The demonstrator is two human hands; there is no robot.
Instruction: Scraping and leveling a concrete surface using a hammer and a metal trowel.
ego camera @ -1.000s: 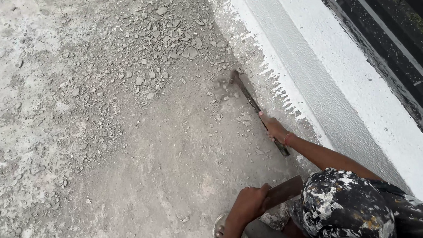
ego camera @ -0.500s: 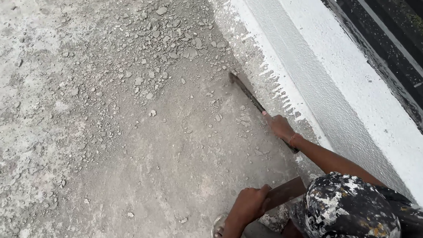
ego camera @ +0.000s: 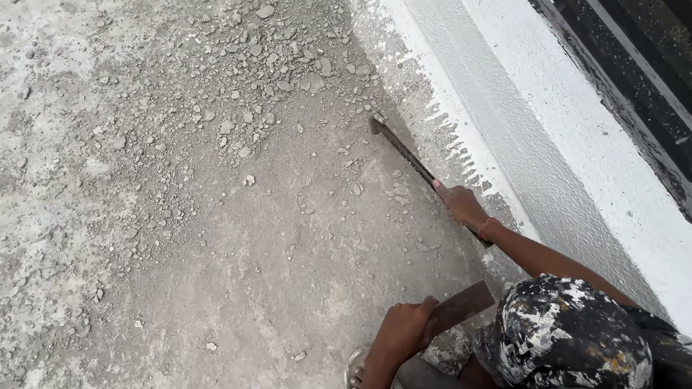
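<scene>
My right hand [ego camera: 461,204] is stretched forward and closed round the handle of a long, thin dark scraper [ego camera: 403,152]. The scraper's small head rests on the rough concrete floor [ego camera: 207,249], close to the foot of a white-painted low wall [ego camera: 532,121]. My left hand [ego camera: 404,329] is near my body at the bottom of the view and grips a flat rusty metal blade [ego camera: 462,305], held just above the floor. A paint-spattered cap [ego camera: 563,337] shows at the bottom right.
Loose chips of broken concrete and dust [ego camera: 261,73] lie scattered over the far part of the floor. White paint streaks [ego camera: 445,126] run from the wall onto the floor's edge. A black railing [ego camera: 654,52] lies beyond the wall. A sandalled foot [ego camera: 359,371] shows at the bottom.
My right hand has shifted a little towards the wall with the long scraper, whose head stays at almost the same spot. My left hand and the flat blade have not moved.
</scene>
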